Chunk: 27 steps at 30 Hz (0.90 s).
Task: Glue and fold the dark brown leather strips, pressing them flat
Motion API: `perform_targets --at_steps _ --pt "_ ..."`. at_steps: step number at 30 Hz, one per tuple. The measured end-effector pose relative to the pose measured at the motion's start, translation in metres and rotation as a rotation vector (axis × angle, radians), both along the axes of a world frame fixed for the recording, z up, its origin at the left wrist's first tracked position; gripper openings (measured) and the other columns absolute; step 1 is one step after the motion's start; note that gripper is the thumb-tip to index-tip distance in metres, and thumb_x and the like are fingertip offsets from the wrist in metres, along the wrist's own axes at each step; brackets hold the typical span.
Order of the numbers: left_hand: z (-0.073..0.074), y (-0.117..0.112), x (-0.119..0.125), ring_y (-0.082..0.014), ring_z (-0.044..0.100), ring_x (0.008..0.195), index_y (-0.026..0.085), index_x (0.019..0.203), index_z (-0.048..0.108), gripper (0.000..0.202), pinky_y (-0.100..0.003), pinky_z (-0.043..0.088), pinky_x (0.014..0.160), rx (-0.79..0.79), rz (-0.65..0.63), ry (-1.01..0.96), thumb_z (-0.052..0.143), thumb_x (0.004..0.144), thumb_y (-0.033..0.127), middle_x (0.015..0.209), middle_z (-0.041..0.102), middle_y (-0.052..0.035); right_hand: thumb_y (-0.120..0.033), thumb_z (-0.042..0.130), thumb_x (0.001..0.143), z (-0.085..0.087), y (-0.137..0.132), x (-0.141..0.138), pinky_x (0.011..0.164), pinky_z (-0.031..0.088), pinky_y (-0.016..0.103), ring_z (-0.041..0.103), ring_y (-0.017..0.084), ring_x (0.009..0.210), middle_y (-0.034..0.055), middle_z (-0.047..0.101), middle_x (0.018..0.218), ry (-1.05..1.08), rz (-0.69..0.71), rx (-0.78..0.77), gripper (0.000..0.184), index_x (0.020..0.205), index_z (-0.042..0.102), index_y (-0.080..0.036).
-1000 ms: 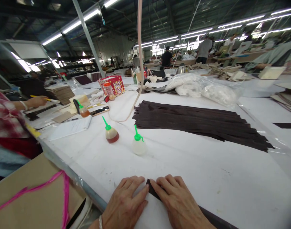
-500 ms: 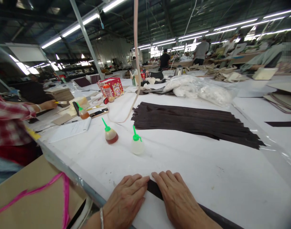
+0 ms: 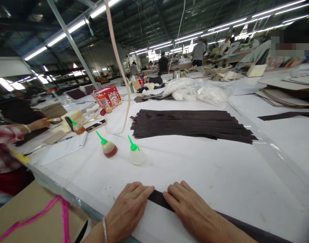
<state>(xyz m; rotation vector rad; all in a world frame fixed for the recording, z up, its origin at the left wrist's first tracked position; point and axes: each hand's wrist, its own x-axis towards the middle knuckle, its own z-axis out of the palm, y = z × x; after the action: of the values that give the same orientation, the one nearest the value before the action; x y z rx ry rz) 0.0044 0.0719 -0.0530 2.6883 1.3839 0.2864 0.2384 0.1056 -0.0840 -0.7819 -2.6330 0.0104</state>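
Note:
A long dark brown strip (image 3: 159, 199) lies along the near side of the white table and runs off toward the lower right. My left hand (image 3: 129, 209) grips its left end, the fingers close together and curled over it. Farther along, my right hand (image 3: 191, 206) holds the same strip, fingers bent and pressed down on its edge. Bare strip shows between the two hands; the undersides of my fingers are hidden. Beyond them lies a flat pile of similar dark strips (image 3: 190, 125). Two squeeze bottles with green nozzles stand nearer, one with brown liquid (image 3: 109, 149), one whitish (image 3: 136, 156).
At the left, a co-worker's hand (image 3: 41, 124) holds a yellow-handled brush. A phone (image 3: 95, 125), a notepad (image 3: 65, 147) and a red patterned box (image 3: 114, 97) lie on that side. Plastic bags (image 3: 185, 89) sit behind the pile, stacked boards (image 3: 286, 96) at right.
The view has swung to the right, so the surroundings shift left. My right hand has slid slightly along the strip, widening the gap between my hands; both still hold the strip.

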Motion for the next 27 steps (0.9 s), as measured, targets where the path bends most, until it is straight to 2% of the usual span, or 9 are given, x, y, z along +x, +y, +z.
perform_targets --at_steps 6,14,20,27 --pt "0.003 0.004 0.006 -0.0197 0.052 0.101 0.026 0.139 0.041 0.056 -0.037 0.047 0.088 0.033 -0.034 0.067 0.047 0.087 0.005 0.114 0.061 -0.003 -0.005 0.06 0.083 0.005 -0.003 0.007 0.074 0.034 0.033 0.046 0.018 0.076 0.0011 0.053 0.085 -0.017 0.006 0.038 0.02 0.098 0.054 -0.016" --pt "0.003 0.005 0.011 -0.0224 0.049 0.097 0.031 0.136 0.044 0.058 -0.038 0.042 0.085 0.082 -0.051 0.17 0.049 0.085 0.004 0.108 0.058 -0.0045 -0.004 0.056 0.083 0.006 -0.01 0.027 0.075 0.035 0.034 0.049 0.018 0.078 0.0027 0.054 0.088 -0.044 0.008 0.026 0.022 0.102 0.054 -0.015" --pt "0.005 0.004 0.013 -0.0239 0.047 0.096 0.038 0.139 0.038 0.069 -0.041 0.038 0.085 0.077 -0.067 0.233 0.051 0.082 0.003 0.105 0.054 -0.0043 -0.004 0.054 0.083 0.007 -0.015 0.045 0.076 0.035 0.034 0.048 0.018 0.077 0.0023 0.054 0.09 -0.053 0.006 -0.003 0.022 0.1 0.053 -0.017" --pt "0.002 0.005 0.012 -0.0227 0.047 0.098 0.039 0.137 0.041 0.067 -0.041 0.036 0.087 0.102 -0.065 0.256 0.048 0.083 0.001 0.102 0.054 -0.0034 0.0 0.049 0.082 0.009 -0.024 0.068 0.08 0.035 0.035 0.048 0.019 0.078 0.0029 0.054 0.09 -0.046 -0.015 -0.028 0.024 0.098 0.053 -0.018"
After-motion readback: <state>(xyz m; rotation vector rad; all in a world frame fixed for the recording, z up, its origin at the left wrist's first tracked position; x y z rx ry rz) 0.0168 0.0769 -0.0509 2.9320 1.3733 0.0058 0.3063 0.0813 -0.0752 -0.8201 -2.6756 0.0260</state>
